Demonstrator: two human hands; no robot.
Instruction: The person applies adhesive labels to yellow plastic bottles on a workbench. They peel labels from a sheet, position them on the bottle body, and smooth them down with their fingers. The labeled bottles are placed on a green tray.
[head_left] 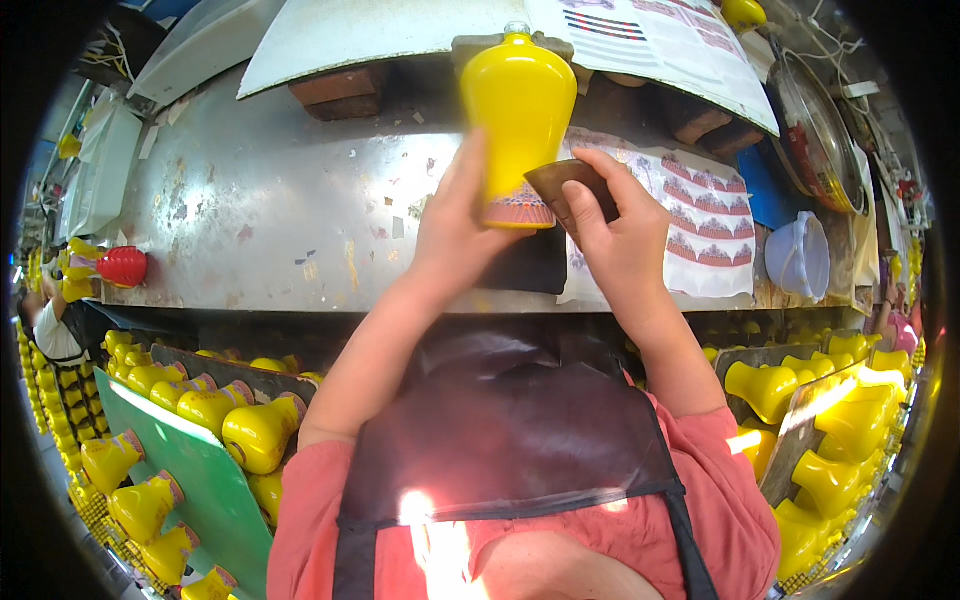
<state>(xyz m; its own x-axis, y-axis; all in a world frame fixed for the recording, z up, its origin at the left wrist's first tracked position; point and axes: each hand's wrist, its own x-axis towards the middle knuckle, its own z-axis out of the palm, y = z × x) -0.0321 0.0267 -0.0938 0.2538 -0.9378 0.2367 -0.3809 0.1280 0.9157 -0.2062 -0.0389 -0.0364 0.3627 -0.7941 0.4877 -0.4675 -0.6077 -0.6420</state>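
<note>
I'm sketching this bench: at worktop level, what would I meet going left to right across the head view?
Red rounded object → left hand → yellow bottle → right hand, pinching a thin brown sheet → pale blue bucket.

A brick-coloured block (pixel 340 92) sits under the front edge of a white board (pixel 370 40) at the upper middle. A pale lavender bucket (pixel 798 258) stands at right, below a large round pan (pixel 818 135) propped on its side at upper right. A shiny red object (pixel 123 267) lies at far left; a green panel (pixel 190 460) slants across the lower left.
</note>
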